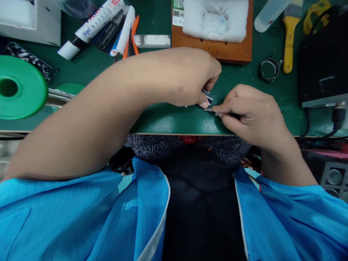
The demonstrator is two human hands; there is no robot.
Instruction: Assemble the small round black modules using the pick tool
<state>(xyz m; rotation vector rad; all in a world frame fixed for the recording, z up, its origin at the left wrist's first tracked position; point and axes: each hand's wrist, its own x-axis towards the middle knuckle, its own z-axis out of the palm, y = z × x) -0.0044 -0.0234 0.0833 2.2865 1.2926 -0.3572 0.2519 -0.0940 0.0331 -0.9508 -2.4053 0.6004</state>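
My left hand [197, 78] is closed on a small shiny metal part [208, 97] just above the green work surface, near the table's front edge. Its fingers hide much of the part. To the right, my right hand [248, 112] pinches a thin blade-like tool [208, 109] between thumb and forefinger. The tool's tip points left and lies right by my left thumb, at the lower side of the metal part. Whether the tip touches the part cannot be made out.
Behind my hands is a brown block [212, 50] with white foam [217, 18]. A round metal ring [269, 69], a yellow brush [289, 43] and a black device [323, 65] are at right. Markers [91, 27] and a green spool [24, 87] are at left.
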